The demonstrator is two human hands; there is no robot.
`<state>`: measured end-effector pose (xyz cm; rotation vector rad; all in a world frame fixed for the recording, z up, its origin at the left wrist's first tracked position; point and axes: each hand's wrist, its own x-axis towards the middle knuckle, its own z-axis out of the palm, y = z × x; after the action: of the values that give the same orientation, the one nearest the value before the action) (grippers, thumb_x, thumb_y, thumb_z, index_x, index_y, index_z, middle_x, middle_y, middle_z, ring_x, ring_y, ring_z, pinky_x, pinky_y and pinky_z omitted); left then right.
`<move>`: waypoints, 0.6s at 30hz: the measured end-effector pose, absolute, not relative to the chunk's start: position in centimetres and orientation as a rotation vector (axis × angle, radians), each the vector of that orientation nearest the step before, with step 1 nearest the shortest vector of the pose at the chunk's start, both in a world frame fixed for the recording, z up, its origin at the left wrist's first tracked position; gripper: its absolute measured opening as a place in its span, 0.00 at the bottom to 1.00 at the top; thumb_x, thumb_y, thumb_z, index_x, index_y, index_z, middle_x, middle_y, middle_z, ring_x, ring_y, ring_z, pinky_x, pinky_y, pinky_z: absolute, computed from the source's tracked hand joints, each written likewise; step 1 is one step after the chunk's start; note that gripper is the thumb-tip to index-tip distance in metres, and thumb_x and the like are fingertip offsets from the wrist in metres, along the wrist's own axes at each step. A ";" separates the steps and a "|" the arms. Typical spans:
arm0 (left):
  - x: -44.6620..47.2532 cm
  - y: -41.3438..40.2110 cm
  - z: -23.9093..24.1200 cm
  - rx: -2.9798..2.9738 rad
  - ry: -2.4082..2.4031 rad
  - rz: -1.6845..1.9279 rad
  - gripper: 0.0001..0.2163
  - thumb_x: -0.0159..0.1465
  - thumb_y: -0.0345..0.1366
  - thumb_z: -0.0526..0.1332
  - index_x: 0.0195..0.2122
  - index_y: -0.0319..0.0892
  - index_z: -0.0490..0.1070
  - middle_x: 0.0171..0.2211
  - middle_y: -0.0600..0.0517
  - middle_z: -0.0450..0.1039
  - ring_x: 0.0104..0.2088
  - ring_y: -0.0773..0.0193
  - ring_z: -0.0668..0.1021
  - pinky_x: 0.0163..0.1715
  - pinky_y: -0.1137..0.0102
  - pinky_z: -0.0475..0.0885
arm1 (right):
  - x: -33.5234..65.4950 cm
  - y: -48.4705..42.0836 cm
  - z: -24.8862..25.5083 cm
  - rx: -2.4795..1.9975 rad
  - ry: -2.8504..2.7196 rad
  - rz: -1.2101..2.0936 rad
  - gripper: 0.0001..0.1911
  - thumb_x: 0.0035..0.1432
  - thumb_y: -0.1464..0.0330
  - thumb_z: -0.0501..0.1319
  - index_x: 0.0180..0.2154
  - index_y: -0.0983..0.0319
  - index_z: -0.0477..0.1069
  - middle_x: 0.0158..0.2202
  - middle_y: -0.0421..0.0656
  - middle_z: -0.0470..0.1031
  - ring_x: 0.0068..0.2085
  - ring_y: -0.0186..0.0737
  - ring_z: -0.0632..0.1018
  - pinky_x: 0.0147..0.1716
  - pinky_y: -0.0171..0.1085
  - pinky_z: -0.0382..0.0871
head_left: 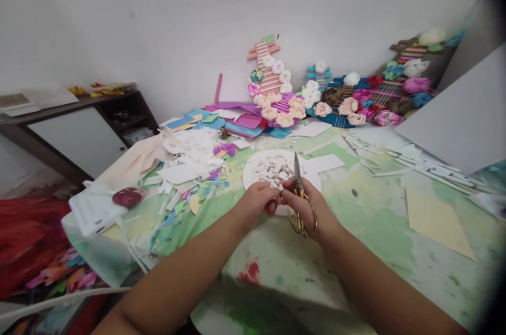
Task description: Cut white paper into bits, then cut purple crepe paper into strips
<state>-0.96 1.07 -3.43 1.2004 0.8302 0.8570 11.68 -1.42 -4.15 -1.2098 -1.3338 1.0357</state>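
Observation:
In my right hand (pixel 318 214) is a pair of scissors (pixel 297 169) with gold handles, its blades pointing up and away from me. The thumb and fingertips of that hand also meet a small white scrap (pixel 275 185), which looks like paper. My left hand (pixel 255 200) pinches the same scrap from the other side, fingertips close together. Both hands are over the near edge of a round white plate (pixel 247 173). Small off-white cut pieces (pixel 272 166) are heaped on it, partly hidden by my hands.
A tangle of white strips (pixel 193 145) and coloured paper bits (pixel 195 203) lie left on the green-stained cloth (pixel 375 235). Behind stand guitar-shaped crafts (pixel 269 77) with paper flowers. A white power bank (pixel 95 211) sits at the left edge, a cream sheet (pixel 437 222) at the right.

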 end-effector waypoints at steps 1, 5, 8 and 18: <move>-0.9 1.1 -3.5 1.219 0.876 0.869 0.08 0.47 0.31 0.52 0.12 0.38 0.60 0.07 0.57 0.54 0.12 0.73 0.60 0.14 0.75 0.53 | 11.6 -1.5 -4.2 -1.222 -1.318 1.012 0.12 0.43 0.62 0.56 0.30 0.61 0.58 0.24 0.37 0.64 0.27 0.32 0.68 0.30 0.35 0.61; -1.1 1.5 -3.7 1.214 0.944 0.938 0.07 0.48 0.32 0.52 0.14 0.39 0.60 0.08 0.58 0.54 0.12 0.74 0.59 0.14 0.76 0.51 | 11.9 -0.8 -3.8 -1.270 -1.289 0.868 0.14 0.42 0.62 0.56 0.30 0.60 0.56 0.25 0.37 0.64 0.26 0.32 0.67 0.27 0.33 0.61; -1.5 2.1 -3.8 1.193 0.977 1.046 0.10 0.50 0.37 0.53 0.15 0.39 0.58 0.09 0.59 0.54 0.12 0.74 0.59 0.14 0.77 0.52 | 13.0 1.1 -2.9 -1.494 -1.467 0.613 0.13 0.42 0.61 0.55 0.30 0.60 0.57 0.22 0.36 0.63 0.23 0.31 0.66 0.24 0.32 0.60; -2.4 2.5 -3.4 1.462 1.140 1.085 0.18 0.50 0.47 0.53 0.13 0.40 0.54 0.09 0.59 0.51 0.12 0.74 0.56 0.14 0.76 0.51 | 15.3 7.6 -1.1 -1.701 -1.752 0.360 0.13 0.35 0.59 0.59 0.19 0.61 0.62 0.16 0.37 0.62 0.21 0.32 0.62 0.22 0.33 0.52</move>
<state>-2.43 2.47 -3.36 1.4619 1.1404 1.0847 15.28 7.65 -1.09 -1.7010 -1.7522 0.3597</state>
